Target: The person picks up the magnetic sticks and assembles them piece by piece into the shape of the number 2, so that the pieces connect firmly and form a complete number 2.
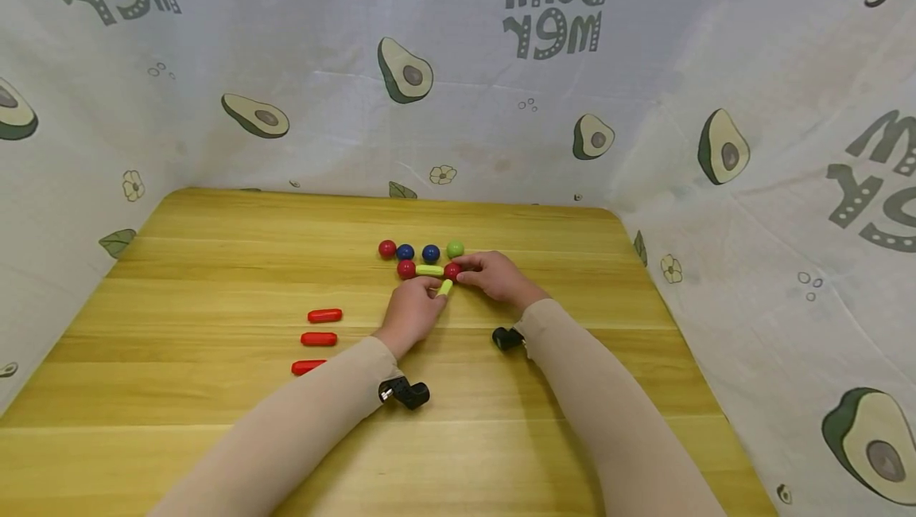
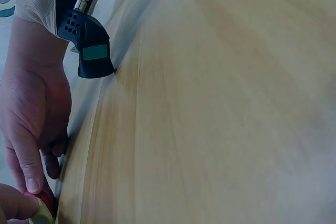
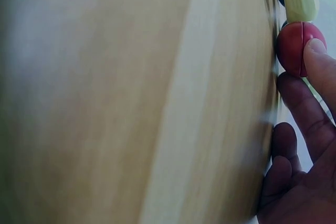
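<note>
My right hand (image 1: 495,274) pinches a red ball (image 1: 452,272) between thumb and forefinger; the right wrist view shows this grip on the red ball (image 3: 299,48) at close range. A yellow-green stick (image 1: 429,270) lies between that ball and another red ball (image 1: 406,269), seemingly joined to both. With thumb and finger my left hand (image 1: 415,312) holds a second yellow-green stick (image 1: 445,288), its far end close under the right-hand red ball. Whether that end touches the ball I cannot tell.
Just behind stand a red ball (image 1: 387,249), two blue balls, one a blue ball (image 1: 431,254), and a green ball (image 1: 455,249). Three red sticks, among them a red stick (image 1: 319,339), lie left of my left hand on the wooden table (image 1: 179,286). Printed cloth (image 1: 322,143) surrounds it.
</note>
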Demonstrator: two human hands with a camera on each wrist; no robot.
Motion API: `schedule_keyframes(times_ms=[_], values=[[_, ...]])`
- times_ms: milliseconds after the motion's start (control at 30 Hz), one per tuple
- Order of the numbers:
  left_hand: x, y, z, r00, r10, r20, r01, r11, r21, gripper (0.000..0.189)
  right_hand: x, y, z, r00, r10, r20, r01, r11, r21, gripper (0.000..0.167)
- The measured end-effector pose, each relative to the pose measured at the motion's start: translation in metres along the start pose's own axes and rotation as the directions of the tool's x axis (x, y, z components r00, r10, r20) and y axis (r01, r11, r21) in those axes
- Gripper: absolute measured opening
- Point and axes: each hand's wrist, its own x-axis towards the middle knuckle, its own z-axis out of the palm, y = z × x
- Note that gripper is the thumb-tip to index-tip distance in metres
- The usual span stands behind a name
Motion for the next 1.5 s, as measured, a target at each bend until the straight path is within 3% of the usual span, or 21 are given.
schedule_keyframes(times_ms=[600, 1500], values=[[0.0049, 0.0019, 0.0058, 1.000, -0.002, -0.011, 0.002, 0.999, 0.039, 0.034, -0.0006, -0.0002, -0.0017, 1.000, -0.023, 0.006, 0.023, 1.000, -0.018, 0.033], [0.0027, -0.0017, 0.0061, 0.998, 0.041, 0.049, -0.042, 0.999, 0.020, 0.039, -0.0007, -0.0026, -0.0005, 1.000, -0.028, -0.007, 0.028, 0.999, -0.037, 0.033]])
